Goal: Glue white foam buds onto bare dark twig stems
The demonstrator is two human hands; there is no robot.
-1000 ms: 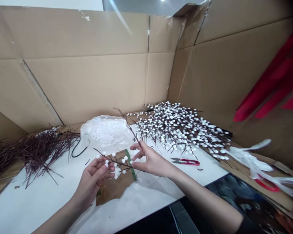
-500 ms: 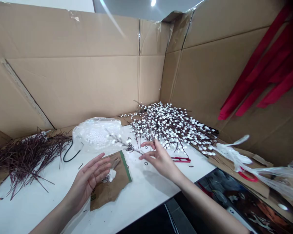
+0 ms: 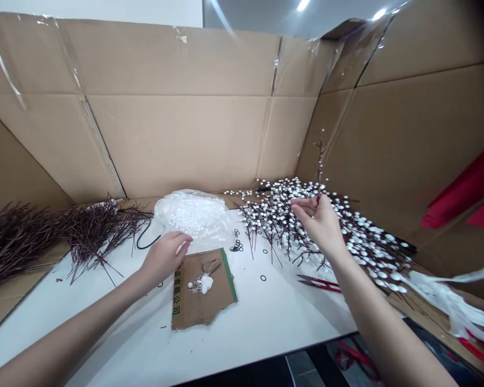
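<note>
My right hand (image 3: pixel 320 223) is closed around a thin dark-brown twig (image 3: pixel 320 166) that stands upright above the fingers, with a few small white berries at its tip. It hovers over a heap of white-berried branches (image 3: pixel 282 204). Near the front of a clear plastic bag of white foam balls (image 3: pixel 193 217), my left hand (image 3: pixel 167 255) has its thumb and fingers loosely apart, nothing visible between them. Just right of that hand lies a torn cardboard piece (image 3: pixel 189 314) bearing a blob of white paste (image 3: pixel 204 283) and a small spatula-like tool (image 3: pixel 211 265).
Bare brown twigs (image 3: pixel 92 231) are piled at the left. Red-handled snips (image 3: pixel 320 283) and small black rings (image 3: pixel 237 246) lie on the white table (image 3: pixel 266 328). Cardboard walls (image 3: pixel 177 140) enclose the back and right. Red ribbon (image 3: pixel 463 188) hangs at right.
My right hand has carried the twig from mid-table to the right and up over the berry branches, turning it upright. My left hand has moved from over the cardboard piece toward the bag. The view has shifted left.
</note>
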